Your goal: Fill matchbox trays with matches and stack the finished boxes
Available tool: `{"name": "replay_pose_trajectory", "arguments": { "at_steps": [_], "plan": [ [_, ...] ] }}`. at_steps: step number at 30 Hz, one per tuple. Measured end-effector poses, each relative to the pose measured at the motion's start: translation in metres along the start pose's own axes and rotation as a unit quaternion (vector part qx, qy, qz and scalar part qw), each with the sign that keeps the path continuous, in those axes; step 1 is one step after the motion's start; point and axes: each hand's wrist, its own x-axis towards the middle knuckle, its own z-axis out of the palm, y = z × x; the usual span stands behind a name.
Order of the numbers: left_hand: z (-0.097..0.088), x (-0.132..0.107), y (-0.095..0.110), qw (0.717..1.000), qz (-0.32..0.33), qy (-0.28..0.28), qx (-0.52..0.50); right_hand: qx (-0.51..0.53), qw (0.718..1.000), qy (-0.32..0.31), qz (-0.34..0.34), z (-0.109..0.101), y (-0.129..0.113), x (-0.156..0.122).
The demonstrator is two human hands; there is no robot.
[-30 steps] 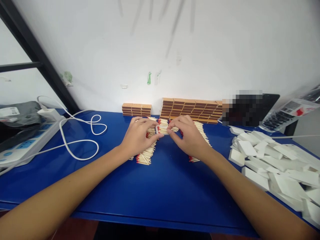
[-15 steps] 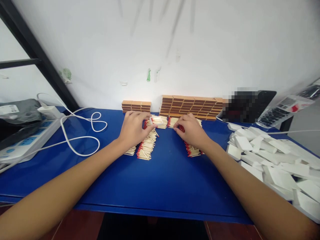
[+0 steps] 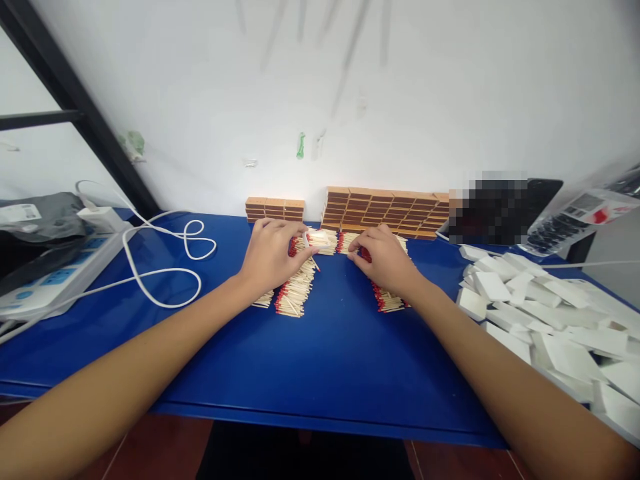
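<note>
My left hand [image 3: 273,257] is closed on a small white matchbox tray [image 3: 318,240] with matches in it, gripped between thumb and fingers. Beneath that hand lie bundles of red-headed matches [image 3: 295,292] on the blue table [image 3: 330,360]. One loose match [image 3: 315,265] sticks out below the tray. My right hand [image 3: 383,257] is over another group of matches [image 3: 389,299], its thumb and fingertips curled together. Whether it pinches any matches cannot be made out. More matches [image 3: 347,243] lie just left of its fingers.
Brown matchboxes form a low stack [image 3: 275,209] and a longer stack [image 3: 385,213] against the wall. White trays [image 3: 545,307] are heaped at right, near a phone [image 3: 540,207] and a plastic bottle [image 3: 575,217]. At left are a power strip [image 3: 65,277] and a white cable [image 3: 145,293].
The whole view has shifted slightly. Both hands keep nearly the same pose over the matches, and the tray stays in my left hand.
</note>
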Motion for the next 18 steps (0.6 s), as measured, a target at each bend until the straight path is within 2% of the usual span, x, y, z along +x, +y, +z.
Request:
{"name": "replay_pose_trajectory", "arguments": {
  "at_steps": [10, 18],
  "plan": [
    [-0.0003, 0.0004, 0.0001, 1.0, 0.001, 0.001, -0.001, -0.022, 1.0, -0.013, 0.002, 0.0015, -0.0026, 0.0],
    [-0.0024, 0.0012, 0.0045, 1.0, -0.006, -0.019, -0.004, -0.024, 0.999, -0.023, -0.001, -0.0018, -0.0038, 0.0002]
  ]
}}
